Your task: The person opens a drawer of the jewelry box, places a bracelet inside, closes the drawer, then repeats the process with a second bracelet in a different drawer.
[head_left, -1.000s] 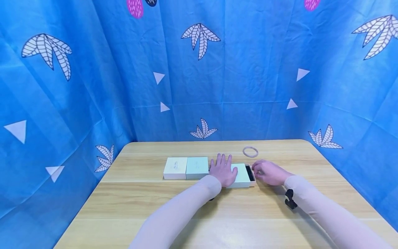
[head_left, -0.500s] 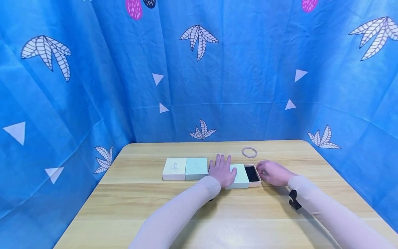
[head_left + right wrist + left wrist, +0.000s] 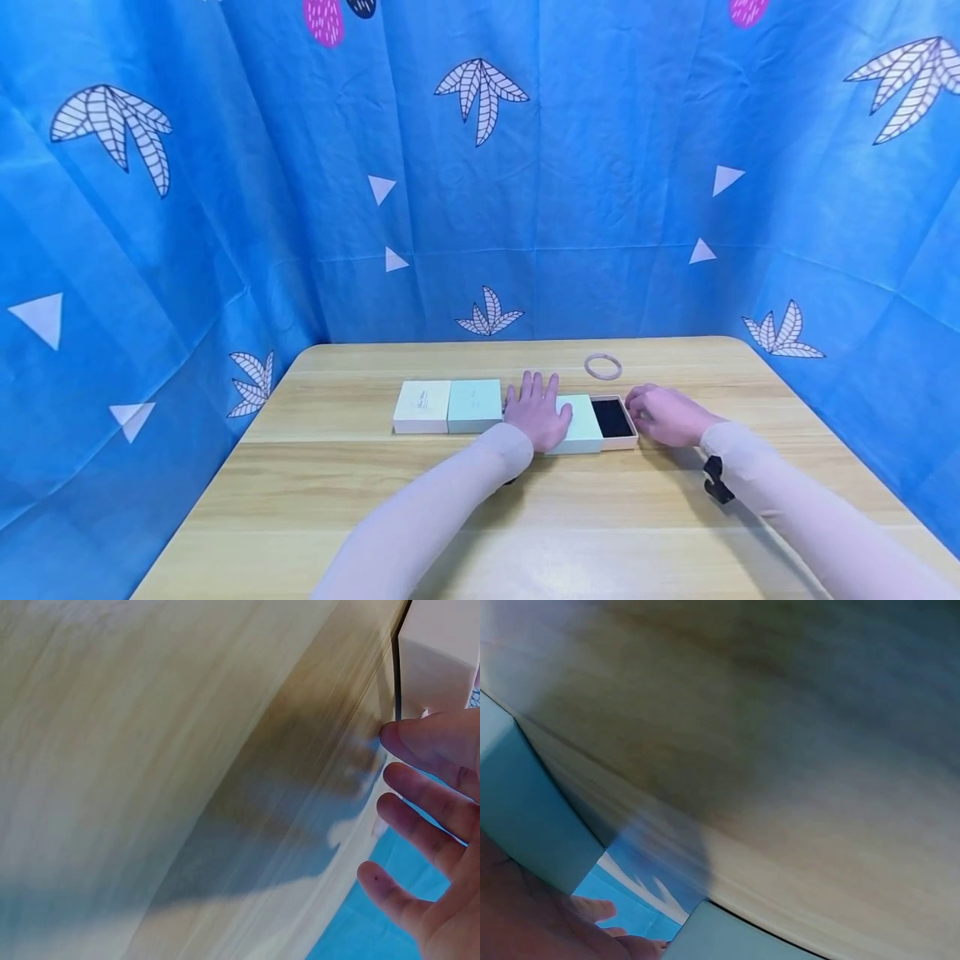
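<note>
Looking down from the head view, a mint-green sleeve box (image 3: 581,423) is seen lying flat on the table (image 3: 525,500), with its pinkish inner tray (image 3: 617,419) drawn partway out on the right so that a black lining shows. The left hand (image 3: 536,412) is laid flat on the sleeve's left part, fingers (image 3: 538,385) straight and pointing away. The right hand (image 3: 666,415) is set at the tray's right end, its fingers curled against that end; whether the end is pinched or only touched cannot be told at this size. Beyond the right fingertips a pale bangle (image 3: 603,366) lies apart from the box. To the left of the left fingers a white box (image 3: 422,406) and a second mint box (image 3: 475,405) sit side by side, touching each other.

In the left wrist view, mostly blurred table (image 3: 780,750) grain is shown, with a mint box edge (image 3: 525,817) just beside the palm and relaxed fingertips (image 3: 592,909) below it.

In the right wrist view, the fingers (image 3: 431,791) are seen loosely spread close to the pale tray wall (image 3: 439,652) above them; contact cannot be confirmed.

The box is judged light, stiff cardboard, smooth enough to slide on the wood, so it is best steadied by a flat palm on the sleeve while the tray is taken at its short exposed end. The bangle is judged rigid and possibly brittle, best pinched across its rim.
</note>
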Demonstrator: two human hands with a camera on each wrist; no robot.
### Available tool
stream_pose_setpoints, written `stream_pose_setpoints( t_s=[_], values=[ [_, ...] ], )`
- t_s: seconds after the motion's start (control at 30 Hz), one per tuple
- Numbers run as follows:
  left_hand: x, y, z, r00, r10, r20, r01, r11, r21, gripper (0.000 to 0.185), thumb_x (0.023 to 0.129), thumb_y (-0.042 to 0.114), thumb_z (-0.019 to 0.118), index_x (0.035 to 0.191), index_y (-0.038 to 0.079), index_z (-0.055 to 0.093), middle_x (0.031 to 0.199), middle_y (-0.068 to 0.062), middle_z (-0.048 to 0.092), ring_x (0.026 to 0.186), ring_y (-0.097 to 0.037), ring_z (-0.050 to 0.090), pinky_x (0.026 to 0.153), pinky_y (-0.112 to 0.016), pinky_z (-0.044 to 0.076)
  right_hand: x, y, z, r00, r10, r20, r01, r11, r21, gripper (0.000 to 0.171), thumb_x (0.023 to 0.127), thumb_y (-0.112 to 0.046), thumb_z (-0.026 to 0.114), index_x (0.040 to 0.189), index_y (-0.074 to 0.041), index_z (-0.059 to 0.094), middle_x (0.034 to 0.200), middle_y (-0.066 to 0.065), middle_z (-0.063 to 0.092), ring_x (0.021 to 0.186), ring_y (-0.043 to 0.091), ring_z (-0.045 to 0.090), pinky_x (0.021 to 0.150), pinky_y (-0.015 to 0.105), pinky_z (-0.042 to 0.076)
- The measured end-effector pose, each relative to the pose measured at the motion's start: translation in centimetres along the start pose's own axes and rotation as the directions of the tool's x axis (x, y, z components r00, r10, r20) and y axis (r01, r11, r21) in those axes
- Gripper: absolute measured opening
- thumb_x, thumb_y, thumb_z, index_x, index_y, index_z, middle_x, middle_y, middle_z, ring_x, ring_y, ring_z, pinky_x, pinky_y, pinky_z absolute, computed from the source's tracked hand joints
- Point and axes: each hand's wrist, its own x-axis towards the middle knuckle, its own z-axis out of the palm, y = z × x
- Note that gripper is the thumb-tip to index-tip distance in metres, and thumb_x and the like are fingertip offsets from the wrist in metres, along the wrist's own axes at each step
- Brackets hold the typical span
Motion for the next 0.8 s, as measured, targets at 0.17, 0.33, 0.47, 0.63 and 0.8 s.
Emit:
stream_pose_setpoints(
  t_s=[0.17, 0.33, 0.47, 0.63, 0.8],
  values=[
    [0.13, 0.09, -0.03, 1.000, 0.003, -0.012, -0.003, 1.000, 0.004, 0.069, 0.103, 0.058, 0.015, 0.164, 0.026, 0.009, 0.171, -0.007, 0.012, 0.158, -0.026, 0.001, 0.125, -0.056, 0.010, -0.06, 0.27, -0.04, 1.000, 0.006, 0.006, -0.006, 1.000, -0.019, 0.013, 0.087, -0.007, 0.069, 0.085, -0.018, 0.075, 0.118, 0.014, 0.069, 0.109, 0.036, 0.065, 0.095, 0.054, 0.053],
    [0.10, 0.06, -0.03, 1.000, 0.015, -0.025, -0.015, 1.000, 0.003, 0.069, 0.103, 0.057, 0.017, 0.164, 0.024, 0.012, 0.170, -0.009, 0.013, 0.158, -0.028, 0.003, 0.124, -0.057, 0.012, -0.13, 0.27, -0.11, 1.000, 0.001, 0.002, -0.001, 1.000, -0.016, 0.013, 0.086, -0.005, 0.069, 0.088, -0.016, 0.076, 0.117, 0.014, 0.069, 0.108, 0.036, 0.066, 0.094, 0.054, 0.053],
    [0.06, 0.04, 0.02, 1.000, 0.016, -0.023, -0.015, 1.000, 0.009, 0.069, 0.103, 0.057, 0.018, 0.164, 0.024, 0.012, 0.170, -0.009, 0.014, 0.158, -0.028, 0.003, 0.124, -0.057, 0.012, -0.20, 0.20, -0.20, 1.000, -0.009, -0.003, 0.009, 1.000, -0.015, 0.015, 0.085, -0.003, 0.068, 0.087, -0.016, 0.076, 0.115, 0.014, 0.070, 0.107, 0.036, 0.066, 0.093, 0.054, 0.054],
    [-0.02, 0.08, -0.03, 1.000, 0.011, -0.019, -0.011, 1.000, 0.019, 0.068, 0.104, 0.056, 0.016, 0.164, 0.025, 0.010, 0.170, -0.009, 0.013, 0.158, -0.028, 0.002, 0.125, -0.056, 0.012, -0.22, 0.09, -0.33, 1.000, -0.015, -0.001, 0.015, 1.000, -0.020, 0.017, 0.084, -0.001, 0.067, 0.085, -0.017, 0.074, 0.115, 0.014, 0.070, 0.107, 0.036, 0.066, 0.093, 0.054, 0.054],
    [-0.12, 0.10, -0.08, 1.000, 0.006, -0.027, -0.006, 1.000, 0.009, 0.068, 0.103, 0.057, 0.016, 0.164, 0.025, 0.012, 0.170, -0.008, 0.014, 0.158, -0.027, 0.004, 0.125, -0.056, 0.012, -0.13, 0.10, -0.46, 1.000, -0.006, 0.018, 0.006, 1.000, -0.018, 0.015, 0.085, -0.001, 0.067, 0.087, -0.015, 0.075, 0.115, 0.016, 0.070, 0.108, 0.038, 0.066, 0.094, 0.054, 0.053]
  ],
)
